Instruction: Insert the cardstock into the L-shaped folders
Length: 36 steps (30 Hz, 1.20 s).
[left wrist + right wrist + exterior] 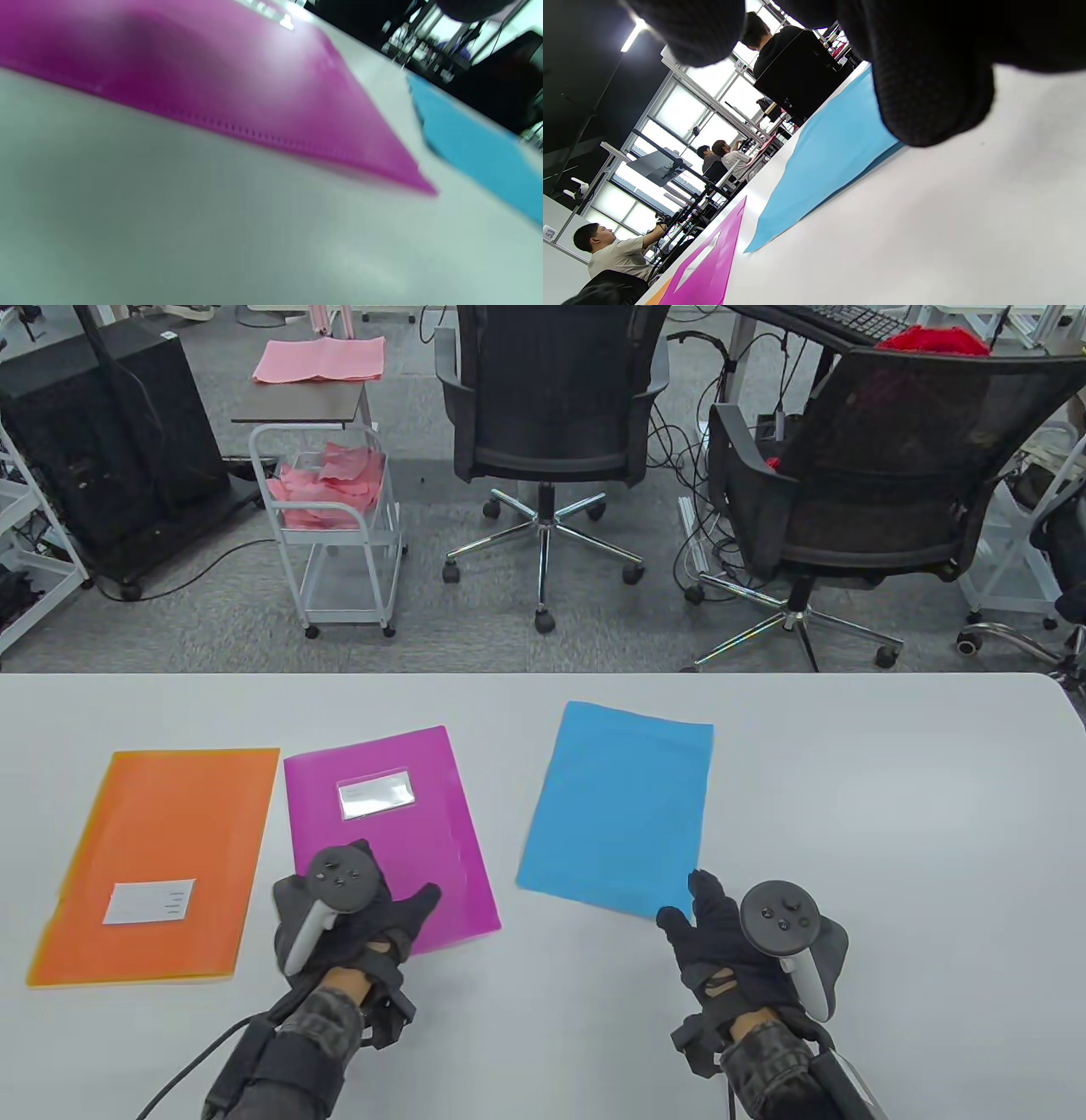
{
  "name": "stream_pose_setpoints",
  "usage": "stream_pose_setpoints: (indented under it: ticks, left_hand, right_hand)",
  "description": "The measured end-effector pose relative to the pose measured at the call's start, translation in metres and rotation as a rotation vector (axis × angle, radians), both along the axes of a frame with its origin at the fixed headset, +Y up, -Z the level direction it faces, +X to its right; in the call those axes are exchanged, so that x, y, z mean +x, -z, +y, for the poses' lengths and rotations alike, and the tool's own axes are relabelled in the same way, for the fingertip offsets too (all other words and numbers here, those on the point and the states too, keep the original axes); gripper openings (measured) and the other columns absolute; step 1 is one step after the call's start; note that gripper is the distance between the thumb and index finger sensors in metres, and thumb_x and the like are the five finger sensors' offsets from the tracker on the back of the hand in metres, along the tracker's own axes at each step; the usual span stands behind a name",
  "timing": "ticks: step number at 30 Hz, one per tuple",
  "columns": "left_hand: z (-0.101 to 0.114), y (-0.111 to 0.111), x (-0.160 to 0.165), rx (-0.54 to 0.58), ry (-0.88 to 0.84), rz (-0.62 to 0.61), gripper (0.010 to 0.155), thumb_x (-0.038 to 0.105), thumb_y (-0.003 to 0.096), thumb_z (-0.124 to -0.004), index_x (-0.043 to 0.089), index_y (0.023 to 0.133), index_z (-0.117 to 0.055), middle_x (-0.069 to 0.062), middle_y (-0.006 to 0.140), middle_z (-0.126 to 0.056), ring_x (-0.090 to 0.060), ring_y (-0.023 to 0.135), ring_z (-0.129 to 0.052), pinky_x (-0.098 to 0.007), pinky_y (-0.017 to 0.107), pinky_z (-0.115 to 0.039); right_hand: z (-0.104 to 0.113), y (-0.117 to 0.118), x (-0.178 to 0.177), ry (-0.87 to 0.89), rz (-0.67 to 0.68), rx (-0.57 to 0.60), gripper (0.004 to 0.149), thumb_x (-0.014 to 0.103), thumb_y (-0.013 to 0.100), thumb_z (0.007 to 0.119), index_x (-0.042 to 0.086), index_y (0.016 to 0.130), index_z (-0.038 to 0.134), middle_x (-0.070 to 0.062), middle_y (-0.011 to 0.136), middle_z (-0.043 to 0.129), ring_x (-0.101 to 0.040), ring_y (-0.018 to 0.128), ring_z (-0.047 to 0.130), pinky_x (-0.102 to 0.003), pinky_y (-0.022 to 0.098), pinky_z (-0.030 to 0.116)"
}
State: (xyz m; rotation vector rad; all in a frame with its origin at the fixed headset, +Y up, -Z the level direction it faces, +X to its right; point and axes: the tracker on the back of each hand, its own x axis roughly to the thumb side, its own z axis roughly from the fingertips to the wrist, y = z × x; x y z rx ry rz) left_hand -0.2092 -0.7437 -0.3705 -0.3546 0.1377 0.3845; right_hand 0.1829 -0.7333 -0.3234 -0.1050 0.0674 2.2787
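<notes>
Neither hand is pinching anything in the table view — the left hand (352,912) is lying with fingers spread over the magenta folder's (399,823) near edge, and the right hand (730,937) is reaching its loosely spread fingers to the blue cardstock's (619,810) near corner. An orange folder (161,857) is lying flat at far left. Left wrist view is showing the magenta folder blurred, flat on the table (212,237). Right wrist view — gloved fingertips (933,89) are hovering at the blue sheet's corner; contact is unclear.
</notes>
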Motion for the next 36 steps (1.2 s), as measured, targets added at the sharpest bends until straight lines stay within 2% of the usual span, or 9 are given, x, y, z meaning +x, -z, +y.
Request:
stream_pose_setpoints:
  ticks: [6,9,13,18,21,26,30,33,36]
  left_hand:
    - [-0.020,0.029,0.043,-0.243,0.146,0.097,0.124,0.086,0.0408,-0.072,0.004,0.102,-0.003,-0.039,0.102,-0.007,-0.074,0.094,-0.022,-0.082,0.061,-0.035]
    - [-0.032,0.035,0.052,-0.363,0.156,0.122,0.124,0.085,0.0412,-0.074,0.002,0.102,-0.004,-0.041,0.100,-0.005,-0.077,0.090,-0.020,-0.084,0.060,-0.035]
    - [-0.030,0.035,0.054,-0.328,0.122,0.137,0.119,0.079,0.0433,-0.078,0.003,0.104,-0.008,-0.043,0.099,-0.007,-0.078,0.089,-0.022,-0.084,0.059,-0.037]
    - [-0.023,0.032,0.056,-0.228,0.176,0.152,0.105,0.064,0.0455,-0.081,0.003,0.104,-0.019,-0.041,0.101,-0.027,-0.074,0.089,-0.042,-0.078,0.061,-0.051]
    - [-0.018,0.024,0.046,-0.080,0.246,0.144,0.087,0.049,0.0458,-0.082,0.004,0.103,-0.034,-0.035,0.100,-0.048,-0.066,0.085,-0.063,-0.071,0.058,-0.066]
    - [0.004,-0.008,0.015,0.141,0.082,0.159,0.074,0.040,0.0464,-0.080,0.005,0.102,-0.046,-0.032,0.098,-0.060,-0.062,0.084,-0.075,-0.069,0.056,-0.071]
    - [0.042,-0.038,-0.004,0.419,0.180,0.055,0.071,0.039,0.0465,-0.079,0.006,0.101,-0.047,-0.028,0.099,-0.062,-0.058,0.086,-0.079,-0.068,0.055,-0.073]
    - [0.072,-0.064,-0.013,0.556,0.198,-0.097,0.069,0.040,0.0464,-0.079,0.010,0.101,-0.051,-0.023,0.100,-0.067,-0.052,0.086,-0.086,-0.065,0.056,-0.075]
    - [0.085,-0.088,-0.017,0.688,0.255,-0.286,0.070,0.043,0.0463,-0.079,0.014,0.103,-0.048,-0.019,0.103,-0.065,-0.049,0.091,-0.083,-0.064,0.058,-0.074]
  right_hand:
    - [0.000,0.001,-0.001,0.014,0.016,-0.006,0.074,0.051,0.038,0.074,0.010,0.092,0.045,-0.031,0.084,0.064,-0.034,0.029,0.096,-0.041,0.013,0.086]
    - [0.000,0.002,-0.002,0.017,0.025,-0.010,0.074,0.051,0.038,0.074,0.010,0.092,0.045,-0.031,0.084,0.064,-0.033,0.029,0.097,-0.041,0.013,0.086]
    - [0.000,0.003,-0.002,0.023,0.041,-0.015,0.074,0.051,0.038,0.074,0.010,0.092,0.045,-0.031,0.084,0.064,-0.034,0.029,0.096,-0.041,0.013,0.086]
    - [0.000,0.004,-0.003,0.029,0.044,-0.018,0.074,0.051,0.038,0.074,0.009,0.092,0.045,-0.031,0.084,0.064,-0.034,0.029,0.096,-0.041,0.012,0.086]
    - [0.002,0.003,-0.002,0.030,0.044,-0.006,0.074,0.051,0.038,0.074,0.009,0.092,0.045,-0.031,0.083,0.065,-0.034,0.029,0.097,-0.041,0.012,0.086]
    - [0.002,0.004,-0.002,0.055,0.058,0.013,0.073,0.051,0.038,0.074,0.009,0.091,0.046,-0.031,0.082,0.066,-0.034,0.028,0.097,-0.041,0.012,0.086]
    - [0.003,0.004,-0.004,0.097,0.068,0.042,0.071,0.050,0.038,0.074,0.009,0.091,0.048,-0.031,0.080,0.069,-0.033,0.027,0.097,-0.040,0.011,0.086]
    - [0.002,0.003,-0.007,0.176,0.093,0.058,0.071,0.051,0.038,0.073,0.009,0.090,0.049,-0.030,0.079,0.071,-0.031,0.026,0.098,-0.039,0.010,0.087]
    - [-0.002,0.002,-0.011,0.351,0.118,0.029,0.072,0.053,0.039,0.071,0.008,0.090,0.048,-0.030,0.078,0.073,-0.029,0.026,0.098,-0.037,0.010,0.088]
